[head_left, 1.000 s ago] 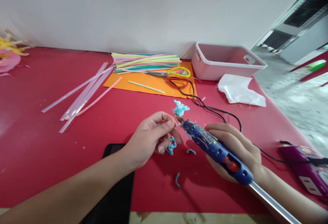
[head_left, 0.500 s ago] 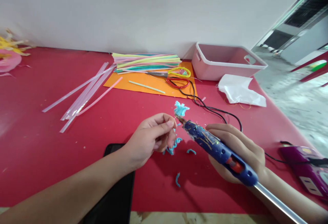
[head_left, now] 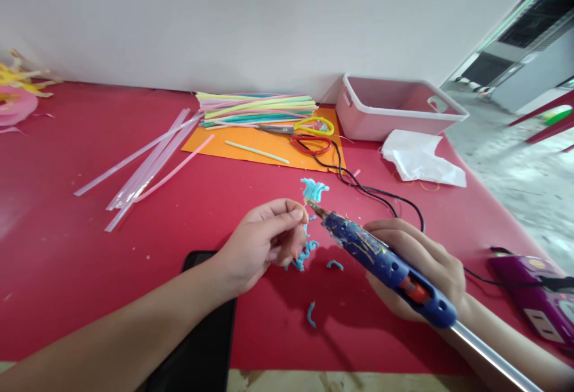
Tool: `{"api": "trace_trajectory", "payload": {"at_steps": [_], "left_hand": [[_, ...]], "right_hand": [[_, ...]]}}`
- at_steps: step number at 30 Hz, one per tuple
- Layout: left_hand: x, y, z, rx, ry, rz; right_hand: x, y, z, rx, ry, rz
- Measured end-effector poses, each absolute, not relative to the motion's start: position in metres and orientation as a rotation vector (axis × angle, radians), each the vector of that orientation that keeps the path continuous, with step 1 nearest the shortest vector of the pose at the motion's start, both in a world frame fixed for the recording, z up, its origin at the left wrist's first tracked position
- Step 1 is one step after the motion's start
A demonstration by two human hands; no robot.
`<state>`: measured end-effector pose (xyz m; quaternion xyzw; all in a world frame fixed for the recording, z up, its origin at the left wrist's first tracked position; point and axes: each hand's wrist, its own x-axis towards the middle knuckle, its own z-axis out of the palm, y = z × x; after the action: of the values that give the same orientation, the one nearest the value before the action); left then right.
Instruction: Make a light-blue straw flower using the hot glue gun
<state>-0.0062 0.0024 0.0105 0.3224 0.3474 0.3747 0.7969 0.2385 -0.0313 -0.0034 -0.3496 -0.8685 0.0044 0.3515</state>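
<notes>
My right hand [head_left: 417, 260] is closed around a blue hot glue gun [head_left: 363, 245] with a clear glue stick coming out of its back end. The gun's dirty nozzle points up and left, close under a light blue fuzzy pipe-cleaner piece [head_left: 314, 190] with a flared, fringed top. My left hand [head_left: 273, 233] pinches thumb and forefinger at the thin lower end of that piece; whether the nozzle touches it, I cannot tell. Below the hands, curly blue pipe-cleaner scraps [head_left: 305, 254] lie on the red table [head_left: 269, 332].
Behind, an orange sheet [head_left: 269, 156] carries a bundle of pipe cleaners [head_left: 255, 108] and scissors [head_left: 314, 144]. A pink bin [head_left: 399, 120] and white wrapper [head_left: 419, 156] sit right of them. Clear glue sticks [head_left: 152, 165] lie left, a black phone [head_left: 201, 332] below. A cable runs near a purple power box [head_left: 533, 296].
The blue pipe-cleaner piece has shifted slightly left and turned a little. The glue gun has moved slightly right at its body, with the nozzle still beside the piece.
</notes>
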Motion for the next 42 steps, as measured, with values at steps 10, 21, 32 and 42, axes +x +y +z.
{"api": "trace_trajectory", "payload": {"at_steps": [10, 21, 32, 42], "left_hand": [[-0.0049, 0.0014, 0.0076, 0.777, 0.753, 0.873], [-0.0064, 0.0026, 0.0045, 0.746, 0.758, 0.826], [-0.0050, 0.0030, 0.0056, 0.710, 0.695, 0.796], [-0.0062, 0.0041, 0.0089, 0.688, 0.682, 0.788]], "right_hand": [[0.2346, -0.0301, -0.0007, -0.895, -2.246, 0.001], [0.2361, -0.0300, -0.0037, -0.897, -2.209, -0.002], [0.2351, -0.0287, -0.0023, -0.887, -2.233, 0.004], [0.2358, -0.0279, -0.0058, -0.882, -2.252, -0.005]]}}
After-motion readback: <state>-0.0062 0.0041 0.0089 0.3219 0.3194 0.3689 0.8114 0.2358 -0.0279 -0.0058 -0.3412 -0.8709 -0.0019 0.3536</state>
